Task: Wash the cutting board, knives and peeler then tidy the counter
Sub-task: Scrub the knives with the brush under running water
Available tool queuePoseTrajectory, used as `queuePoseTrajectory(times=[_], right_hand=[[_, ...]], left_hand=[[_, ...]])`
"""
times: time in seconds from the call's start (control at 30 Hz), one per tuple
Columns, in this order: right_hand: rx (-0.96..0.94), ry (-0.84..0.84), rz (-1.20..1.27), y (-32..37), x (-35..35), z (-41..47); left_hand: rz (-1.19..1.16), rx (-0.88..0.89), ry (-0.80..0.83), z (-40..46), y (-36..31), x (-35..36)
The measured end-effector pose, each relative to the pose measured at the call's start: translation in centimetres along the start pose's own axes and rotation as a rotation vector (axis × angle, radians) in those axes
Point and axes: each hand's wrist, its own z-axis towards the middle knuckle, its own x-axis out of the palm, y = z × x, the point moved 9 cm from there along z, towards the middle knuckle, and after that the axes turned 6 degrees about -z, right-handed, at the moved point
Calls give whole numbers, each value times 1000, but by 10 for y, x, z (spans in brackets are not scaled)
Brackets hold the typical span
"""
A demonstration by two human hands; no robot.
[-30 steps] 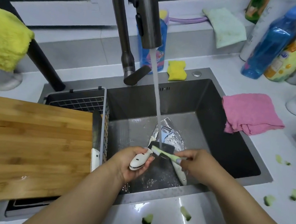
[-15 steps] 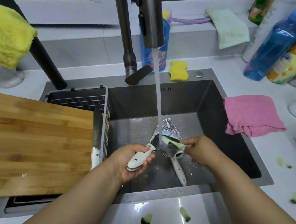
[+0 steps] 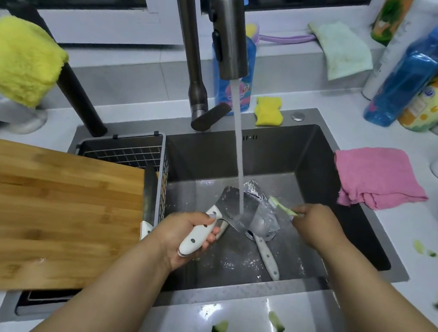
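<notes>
Currently mid-wash, centre frame: left hand (image 3: 183,234) grasps cleaver (image 3: 229,213) under the stream; right hand (image 3: 314,222) pinches green brush (image 3: 281,206). Second knife (image 3: 267,255) lies in sink (image 3: 343,144). Cutting board (image 3: 43,213), left; peelings (image 3: 219,329) unswept.

The sink (image 3: 312,162) basin lies open toward its right wall; the water stream (image 3: 238,151) and faucet (image 3: 230,25) stand mid-basin; a second knife (image 3: 267,254) lies on the floor by the drain; the wire rack (image 3: 140,154) and cutting board (image 3: 43,210) close off the left; peel scraps (image 3: 219,329) dot the front ledge; bottles (image 3: 407,80) crowd the back right, a pink cloth (image 3: 375,175) beside the rim.
</notes>
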Motion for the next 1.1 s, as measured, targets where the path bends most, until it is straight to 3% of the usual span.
queuePoseTrajectory(times=[0.17, 0.53, 0.77, 1.1], right_hand=[[-39, -23, 64, 11, 7, -14], [-67, 15, 182, 44, 27, -25], [-74, 53, 177, 56, 34, -22], [-35, 79, 251, 66, 53, -13]], left_hand=[[92, 176, -92, -9, -23, -6], [86, 352, -121, -43, -61, -21], [46, 455, -98, -97, -92, -67], [59, 524, -251, -101, -105, -134]])
